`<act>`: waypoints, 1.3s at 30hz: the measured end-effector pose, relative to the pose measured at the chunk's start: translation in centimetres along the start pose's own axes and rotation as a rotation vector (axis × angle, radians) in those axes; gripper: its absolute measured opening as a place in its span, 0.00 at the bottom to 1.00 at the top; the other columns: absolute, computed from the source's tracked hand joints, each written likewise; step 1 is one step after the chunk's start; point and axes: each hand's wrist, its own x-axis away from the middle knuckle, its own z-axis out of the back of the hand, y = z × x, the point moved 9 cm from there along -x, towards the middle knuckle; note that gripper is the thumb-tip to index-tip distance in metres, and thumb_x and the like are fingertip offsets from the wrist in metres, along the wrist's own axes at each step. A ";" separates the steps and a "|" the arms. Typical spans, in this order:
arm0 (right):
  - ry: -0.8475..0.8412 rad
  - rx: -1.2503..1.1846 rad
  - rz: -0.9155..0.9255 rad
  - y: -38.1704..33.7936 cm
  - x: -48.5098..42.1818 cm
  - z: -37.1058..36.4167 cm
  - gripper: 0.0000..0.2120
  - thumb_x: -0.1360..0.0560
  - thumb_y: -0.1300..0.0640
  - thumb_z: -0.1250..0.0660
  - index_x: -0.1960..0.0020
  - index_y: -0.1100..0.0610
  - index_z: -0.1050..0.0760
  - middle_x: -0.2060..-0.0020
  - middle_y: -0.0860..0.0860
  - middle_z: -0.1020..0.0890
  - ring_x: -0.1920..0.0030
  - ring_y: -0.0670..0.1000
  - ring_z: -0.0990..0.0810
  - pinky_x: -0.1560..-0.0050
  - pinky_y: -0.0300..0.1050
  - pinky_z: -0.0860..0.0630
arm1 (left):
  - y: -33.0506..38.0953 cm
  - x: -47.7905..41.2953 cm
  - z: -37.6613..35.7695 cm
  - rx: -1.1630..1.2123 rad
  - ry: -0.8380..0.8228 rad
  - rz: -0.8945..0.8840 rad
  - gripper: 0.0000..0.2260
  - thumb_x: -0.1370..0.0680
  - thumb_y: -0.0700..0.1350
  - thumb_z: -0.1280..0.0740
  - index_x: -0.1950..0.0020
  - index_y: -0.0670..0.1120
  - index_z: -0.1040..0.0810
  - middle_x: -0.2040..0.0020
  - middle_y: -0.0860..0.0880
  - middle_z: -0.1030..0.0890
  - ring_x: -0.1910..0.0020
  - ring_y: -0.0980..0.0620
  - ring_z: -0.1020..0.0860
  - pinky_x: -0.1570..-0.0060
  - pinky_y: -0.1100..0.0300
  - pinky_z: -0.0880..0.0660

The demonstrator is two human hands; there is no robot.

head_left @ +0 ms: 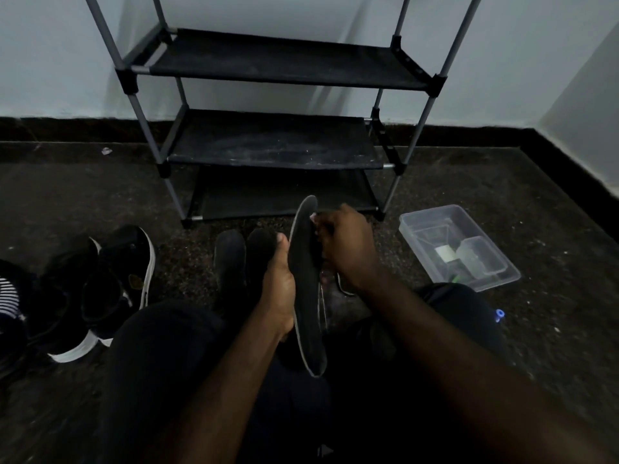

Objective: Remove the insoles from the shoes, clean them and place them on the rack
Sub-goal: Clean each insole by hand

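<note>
Left hand [278, 283] is gripping the insole [306, 296] along its left edge, thumb pointing up, forearm rising from the lap. Right hand [345, 249] is curling against the insole's upper right side (cannot tell whether it is gripping anything). Insole is standing on edge, toe up, before the rack [274, 155]; shoes [110, 283] are lying left on the floor.
</note>
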 end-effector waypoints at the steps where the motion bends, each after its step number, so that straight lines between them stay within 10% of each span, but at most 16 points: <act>1: -0.049 -0.019 -0.045 1.2 -0.4 -0.2 0.09 0.23 0.59 0.36 0.58 0.54 0.18 0.64 0.46 0.21 0.62 0.46 0.22 0.60 0.40 0.30 | 0.0 -0.1 0.0 -0.017 0.000 -0.007 0.29 0.18 0.62 0.52 0.46 0.44 0.19 0.57 0.45 0.14 0.60 0.50 0.16 0.65 0.61 0.20; 7: 0.098 -0.594 -0.501 8.4 0.3 0.7 0.06 0.26 0.58 0.30 0.51 0.50 0.24 0.57 0.53 0.16 0.58 0.53 0.15 0.58 0.54 0.17 | 0.0 -0.9 1.3 0.088 0.058 0.006 0.32 0.20 0.65 0.52 0.44 0.43 0.20 0.41 0.39 0.20 0.44 0.42 0.20 0.43 0.46 0.24; 15: -0.095 -0.828 -0.382 3.5 1.1 -0.1 0.06 0.25 0.61 0.31 0.48 0.56 0.19 0.54 0.53 0.15 0.51 0.53 0.16 0.46 0.56 0.19 | 0.8 -0.5 0.6 0.262 -0.035 0.004 0.27 0.20 0.61 0.46 0.44 0.43 0.17 0.40 0.39 0.20 0.40 0.41 0.20 0.40 0.41 0.25; 19: -0.090 -0.599 -0.170 -0.1 1.4 -0.7 0.10 0.26 0.59 0.28 0.45 0.57 0.19 0.52 0.48 0.15 0.51 0.43 0.17 0.47 0.44 0.20 | 0.8 -0.4 0.3 0.261 -0.044 0.005 0.28 0.19 0.62 0.49 0.34 0.43 0.24 0.40 0.40 0.19 0.44 0.46 0.18 0.50 0.53 0.19; 29: -0.128 -0.354 0.080 -5.1 4.3 -2.3 0.12 0.25 0.64 0.31 0.43 0.58 0.19 0.48 0.51 0.17 0.46 0.45 0.21 0.42 0.38 0.25 | 1.4 -1.4 3.1 0.272 0.111 -0.077 0.27 0.21 0.55 0.44 0.32 0.36 0.27 0.34 0.34 0.25 0.32 0.38 0.28 0.27 0.43 0.37; 39: -0.040 -0.132 0.060 -3.8 0.7 -1.7 0.06 0.24 0.54 0.32 0.50 0.54 0.17 0.55 0.51 0.16 0.55 0.48 0.19 0.50 0.48 0.22 | 1.2 -0.9 1.9 0.245 0.017 -0.055 0.22 0.18 0.56 0.47 0.39 0.43 0.21 0.46 0.42 0.17 0.47 0.47 0.18 0.46 0.53 0.23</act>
